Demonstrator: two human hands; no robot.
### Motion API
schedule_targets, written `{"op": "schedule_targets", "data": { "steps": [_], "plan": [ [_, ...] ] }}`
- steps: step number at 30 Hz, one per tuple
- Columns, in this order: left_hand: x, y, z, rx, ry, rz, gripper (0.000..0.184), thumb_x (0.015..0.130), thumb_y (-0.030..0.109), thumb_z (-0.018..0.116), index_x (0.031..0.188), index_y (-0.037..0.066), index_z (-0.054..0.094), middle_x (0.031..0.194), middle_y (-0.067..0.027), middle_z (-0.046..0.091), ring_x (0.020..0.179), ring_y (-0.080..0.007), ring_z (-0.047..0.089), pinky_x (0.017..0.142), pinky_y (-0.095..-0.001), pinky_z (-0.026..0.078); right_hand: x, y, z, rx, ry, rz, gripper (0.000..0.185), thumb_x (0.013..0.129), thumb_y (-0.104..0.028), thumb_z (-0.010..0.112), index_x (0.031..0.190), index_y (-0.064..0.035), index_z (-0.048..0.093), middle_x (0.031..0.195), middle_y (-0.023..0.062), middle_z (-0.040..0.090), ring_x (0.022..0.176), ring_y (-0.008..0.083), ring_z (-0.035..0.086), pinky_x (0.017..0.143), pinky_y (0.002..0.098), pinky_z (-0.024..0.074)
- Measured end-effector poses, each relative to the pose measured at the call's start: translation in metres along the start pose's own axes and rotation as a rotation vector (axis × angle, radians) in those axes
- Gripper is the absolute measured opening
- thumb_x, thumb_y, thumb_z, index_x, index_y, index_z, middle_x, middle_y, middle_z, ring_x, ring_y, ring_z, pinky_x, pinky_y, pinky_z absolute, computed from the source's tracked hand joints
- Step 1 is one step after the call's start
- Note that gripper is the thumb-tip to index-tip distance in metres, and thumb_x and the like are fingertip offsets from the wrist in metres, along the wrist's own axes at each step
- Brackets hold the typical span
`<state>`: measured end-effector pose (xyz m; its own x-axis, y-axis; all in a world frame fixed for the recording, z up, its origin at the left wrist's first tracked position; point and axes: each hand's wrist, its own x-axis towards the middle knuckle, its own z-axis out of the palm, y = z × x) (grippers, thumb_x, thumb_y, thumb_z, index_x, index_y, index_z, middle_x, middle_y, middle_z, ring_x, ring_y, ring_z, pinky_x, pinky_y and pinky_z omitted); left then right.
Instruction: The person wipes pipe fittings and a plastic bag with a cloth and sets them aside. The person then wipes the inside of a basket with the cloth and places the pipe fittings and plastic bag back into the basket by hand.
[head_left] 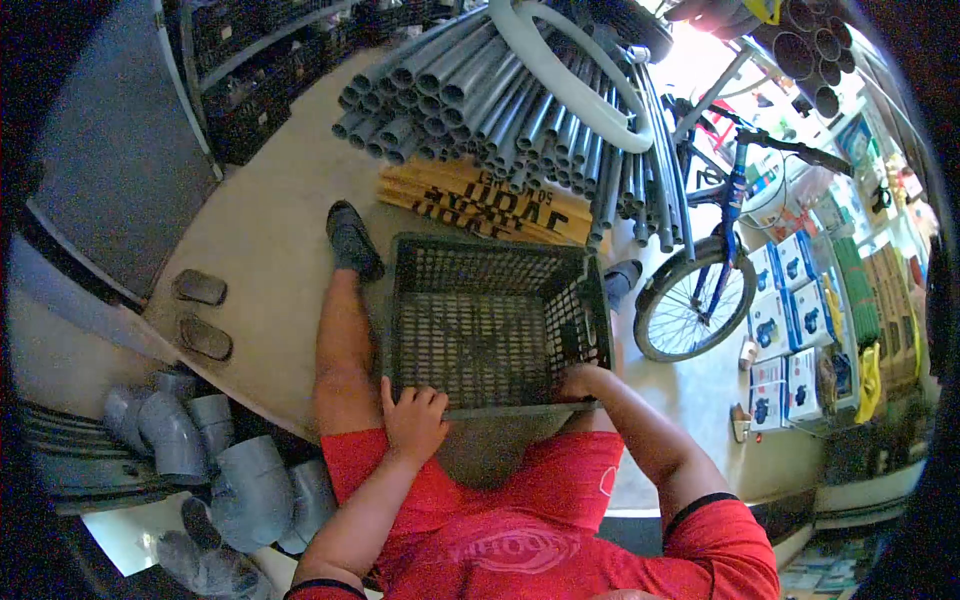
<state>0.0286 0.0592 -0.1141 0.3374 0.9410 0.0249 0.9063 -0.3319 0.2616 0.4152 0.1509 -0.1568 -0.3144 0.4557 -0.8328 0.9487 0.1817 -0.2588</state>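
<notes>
A dark plastic crate [475,330] with latticed walls stands between my legs, its open side facing up toward me. My left hand [415,420] is curled over the crate's near rim at the left corner, thumb and fingers apart on either side of the corner. At the near right corner my right hand [582,383] reaches over the rim into the crate. Its fingers are in shadow, so I cannot make out whether they hold anything. No loose items show on the crate's slotted bottom.
Grey pipes [470,90] with a white hose loop [570,80] jut out beyond the crate, above yellow printed packages [480,205]. A blue bicycle [705,270] and boxes [790,300] stand right. Grey pipe elbows [250,490] lie near left; slippers [205,335] are on the floor.
</notes>
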Motion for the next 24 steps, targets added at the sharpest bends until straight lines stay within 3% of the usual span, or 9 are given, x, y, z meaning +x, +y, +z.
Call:
{"op": "schedule_targets", "data": {
  "steps": [5,8,10,13,16,20,22,24],
  "plan": [
    [0.000,0.004,-0.002,0.020,0.017,-0.005,0.038,0.075,0.035,0.083,0.107,0.022,0.068,0.110,0.0011,0.065,0.112,-0.0235,0.060,0.119,-0.0690,0.016,0.041,-0.049,0.005,-0.192,-0.045,-0.169,0.042,0.091,-0.028,0.058,0.122,-0.0011,0.066,0.115,0.0225,0.070,0.106,0.0366,0.068,0.090,0.0462,0.0536],
    [-0.003,0.008,-0.007,0.019,0.035,-0.011,0.048,0.072,0.034,0.085,0.112,0.020,0.064,0.115,0.0002,0.062,0.115,-0.0241,0.059,0.119,-0.0673,0.017,0.094,-0.115,0.006,-0.361,0.027,-0.447,0.036,0.090,-0.021,0.058,0.118,0.0001,0.067,0.112,0.0231,0.070,0.105,0.0372,0.069,0.088,0.0465,0.0545],
    [-0.003,0.008,-0.007,-0.009,0.093,-0.024,0.057,0.070,0.033,0.087,0.118,0.018,0.059,0.121,-0.0015,0.059,0.117,-0.0250,0.058,0.119,-0.0655,0.019,0.127,-0.158,0.007,-0.352,0.254,-0.748,0.039,0.091,-0.023,0.059,0.120,0.0016,0.065,0.109,0.0242,0.070,0.102,0.0380,0.069,0.086,0.0481,0.0537],
    [-0.007,-0.005,0.024,-0.164,0.369,-0.028,0.071,0.067,0.032,0.089,0.126,0.017,0.053,0.132,-0.0044,0.053,0.119,-0.0265,0.058,0.119,-0.0629,0.021,0.003,-0.234,-0.047,0.403,0.138,-0.472,0.035,0.097,-0.034,0.052,0.098,-0.0038,0.069,0.100,0.0203,0.071,0.093,0.0398,0.067,0.080,0.0536,0.0523],
    [-0.005,0.006,0.002,-0.107,0.270,-0.072,0.074,0.067,0.030,0.089,0.131,0.019,0.052,0.138,-0.0058,0.050,0.119,-0.0271,0.058,0.119,-0.0618,0.021,0.060,-0.199,-0.008,0.160,0.351,-0.871,0.040,0.096,-0.040,0.054,0.097,-0.0035,0.070,0.099,0.0198,0.072,0.092,0.0418,0.068,0.082,0.0545,0.0521],
    [-0.004,0.015,-0.006,0.014,0.139,-0.043,0.081,0.069,0.033,0.088,0.139,0.024,0.050,0.136,-0.0063,0.053,0.120,-0.0266,0.057,0.119,-0.0628,0.020,-0.010,-0.158,-0.016,0.185,0.343,-0.534,0.042,0.094,-0.043,0.054,0.099,-0.0045,0.071,0.095,0.0218,0.071,0.091,0.0444,0.067,0.082,0.0537,0.0523],
    [-0.002,0.007,0.003,0.056,0.057,-0.016,0.084,0.069,0.035,0.088,0.142,0.026,0.049,0.134,-0.0069,0.055,0.121,-0.0264,0.057,0.119,-0.0633,0.020,-0.021,-0.117,-0.001,0.097,0.451,-0.510,0.032,0.097,-0.035,0.057,0.109,-0.0109,0.074,0.098,0.0189,0.073,0.090,0.0402,0.070,0.082,0.0485,0.0546],
    [0.000,0.001,0.011,0.070,0.022,-0.011,0.087,0.068,0.038,0.088,0.144,0.027,0.048,0.135,-0.0072,0.056,0.123,-0.0269,0.056,0.119,-0.0642,0.018,-0.049,-0.084,0.008,0.088,0.525,-0.332,0.029,0.096,-0.032,0.060,0.109,-0.0105,0.074,0.096,0.0191,0.073,0.089,0.0403,0.069,0.081,0.0478,0.0548]
  ]
}}
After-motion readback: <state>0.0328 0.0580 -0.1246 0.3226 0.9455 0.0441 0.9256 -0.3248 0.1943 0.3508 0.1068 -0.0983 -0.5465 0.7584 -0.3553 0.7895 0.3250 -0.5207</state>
